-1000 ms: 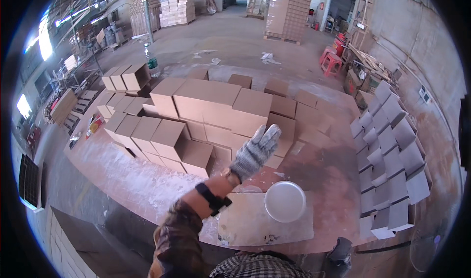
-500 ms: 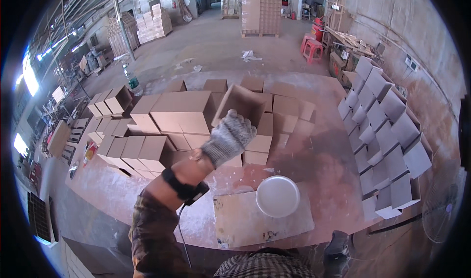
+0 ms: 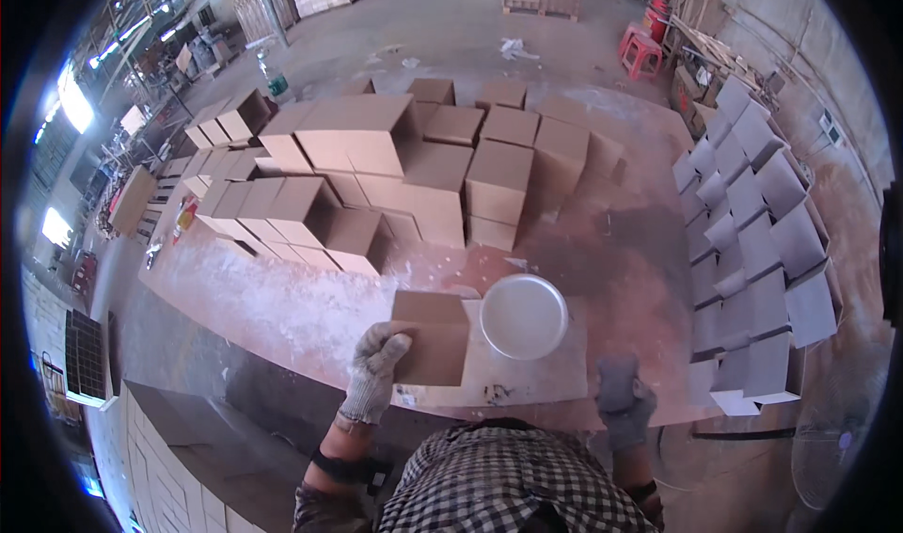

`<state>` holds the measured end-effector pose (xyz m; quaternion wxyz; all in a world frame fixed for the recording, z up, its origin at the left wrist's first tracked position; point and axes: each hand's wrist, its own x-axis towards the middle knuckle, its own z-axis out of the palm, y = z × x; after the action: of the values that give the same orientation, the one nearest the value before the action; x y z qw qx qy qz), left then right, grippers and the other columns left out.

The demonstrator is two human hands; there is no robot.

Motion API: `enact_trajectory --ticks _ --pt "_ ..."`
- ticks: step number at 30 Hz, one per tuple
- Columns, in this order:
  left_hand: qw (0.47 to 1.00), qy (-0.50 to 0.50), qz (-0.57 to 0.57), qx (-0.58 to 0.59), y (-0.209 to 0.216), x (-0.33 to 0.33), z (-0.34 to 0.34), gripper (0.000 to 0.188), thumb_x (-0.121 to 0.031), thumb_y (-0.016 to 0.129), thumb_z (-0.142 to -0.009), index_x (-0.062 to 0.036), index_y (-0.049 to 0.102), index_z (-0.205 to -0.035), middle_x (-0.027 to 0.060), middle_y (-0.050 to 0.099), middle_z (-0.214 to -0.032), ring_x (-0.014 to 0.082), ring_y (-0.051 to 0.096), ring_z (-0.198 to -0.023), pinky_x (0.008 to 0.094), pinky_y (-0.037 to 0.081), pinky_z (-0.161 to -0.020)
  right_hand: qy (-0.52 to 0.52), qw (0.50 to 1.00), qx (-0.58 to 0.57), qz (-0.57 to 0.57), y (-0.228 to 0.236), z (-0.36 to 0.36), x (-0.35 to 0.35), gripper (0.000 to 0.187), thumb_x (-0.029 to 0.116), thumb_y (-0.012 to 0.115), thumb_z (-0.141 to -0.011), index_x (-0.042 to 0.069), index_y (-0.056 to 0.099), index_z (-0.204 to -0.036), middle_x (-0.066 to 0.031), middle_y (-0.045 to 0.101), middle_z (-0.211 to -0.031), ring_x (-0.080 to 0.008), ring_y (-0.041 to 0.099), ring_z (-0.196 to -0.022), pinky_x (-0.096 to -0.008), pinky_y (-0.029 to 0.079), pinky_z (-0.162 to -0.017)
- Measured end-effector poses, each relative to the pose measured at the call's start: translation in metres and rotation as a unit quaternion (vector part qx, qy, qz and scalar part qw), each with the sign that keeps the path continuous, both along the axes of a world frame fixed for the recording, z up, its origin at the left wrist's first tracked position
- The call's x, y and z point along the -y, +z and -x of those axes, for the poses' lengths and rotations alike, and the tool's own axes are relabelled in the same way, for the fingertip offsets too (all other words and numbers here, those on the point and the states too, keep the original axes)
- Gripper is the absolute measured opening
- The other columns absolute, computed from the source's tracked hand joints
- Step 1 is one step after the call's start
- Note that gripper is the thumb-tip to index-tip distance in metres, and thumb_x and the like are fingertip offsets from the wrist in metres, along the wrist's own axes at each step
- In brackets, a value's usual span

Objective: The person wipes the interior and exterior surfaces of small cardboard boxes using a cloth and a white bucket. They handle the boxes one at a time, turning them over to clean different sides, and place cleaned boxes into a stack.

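Observation:
My left hand (image 3: 372, 373), in a pale knitted glove, grips the left side of a brown cardboard box (image 3: 431, 345) near the table's front edge. The thumb lies over the box's edge. Just right of the box is a round white basin (image 3: 524, 317) with something whitish in it. Both are over a stained flat board (image 3: 546, 382). My right hand (image 3: 627, 411), in a dark grey glove, hovers at the front edge, right of the board. Its fingers are closed around a grey blocky thing (image 3: 616, 381), too blurred to name.
Stacked brown cardboard boxes (image 3: 353, 147) fill the table's far and left parts. Rows of greyish open boxes (image 3: 752, 241) stand along the right side. A clear bottle (image 3: 273, 77) stands beyond the stack; red stools (image 3: 641, 53) are farther back. A fan (image 3: 832, 458) is at the lower right.
My left hand has come back from the stack toward me, bringing the box down beside the basin. My right hand has risen further into view. The view has tilted downward.

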<state>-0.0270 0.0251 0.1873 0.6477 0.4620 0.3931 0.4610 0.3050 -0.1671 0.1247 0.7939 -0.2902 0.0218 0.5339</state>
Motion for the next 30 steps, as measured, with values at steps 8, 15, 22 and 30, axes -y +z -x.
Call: enact_trajectory --ticks 8,15,22,30 --pt "0.947 0.147 0.210 0.192 -0.082 0.070 0.002 0.046 -0.032 0.061 -0.091 -0.0030 0.052 -0.126 0.0095 0.060 -0.120 0.0223 0.060 -0.108 0.0392 0.050 -0.093 0.182 0.983 0.024 0.020 0.002 -0.005 -0.039 0.044 0.008 0.059 -0.068 -0.002 0.057 -0.111 -0.0111 0.061 -0.098 -0.0248 0.063 -0.089 -0.0354 0.054 -0.082" --pt "0.939 0.168 0.226 0.196 -0.103 0.090 0.003 0.052 -0.031 0.059 -0.091 0.0017 0.048 -0.130 0.0138 0.058 -0.124 0.0268 0.059 -0.112 0.0425 0.048 -0.097 0.331 0.940 0.078 -0.014 -0.027 0.001 -0.055 0.039 0.001 0.059 -0.071 -0.001 0.059 -0.110 -0.0075 0.061 -0.099 -0.0195 0.061 -0.090 -0.0308 0.051 -0.084" --pt "0.925 0.219 0.262 0.163 -0.130 0.088 0.019 0.037 -0.026 0.060 -0.092 0.0005 0.055 -0.119 0.0105 0.063 -0.111 0.0240 0.063 -0.098 0.0398 0.053 -0.087 0.394 0.917 0.061 -0.031 -0.034 -0.005 -0.060 0.037 -0.005 0.057 -0.073 0.000 0.060 -0.110 -0.0047 0.061 -0.100 -0.0156 0.060 -0.090 -0.0275 0.051 -0.083" --pt "0.928 0.221 0.267 0.134 -0.167 0.090 0.046 0.027 -0.030 0.054 -0.096 -0.0051 0.064 -0.103 0.0020 0.065 -0.091 0.0143 0.062 -0.078 0.0299 0.051 -0.070 0.392 0.826 0.406 -0.007 0.043 0.044 -0.088 0.024 -0.002 0.066 -0.075 0.004 0.062 -0.098 -0.0032 0.065 -0.094 -0.0143 0.061 -0.089 -0.0267 0.051 -0.081"
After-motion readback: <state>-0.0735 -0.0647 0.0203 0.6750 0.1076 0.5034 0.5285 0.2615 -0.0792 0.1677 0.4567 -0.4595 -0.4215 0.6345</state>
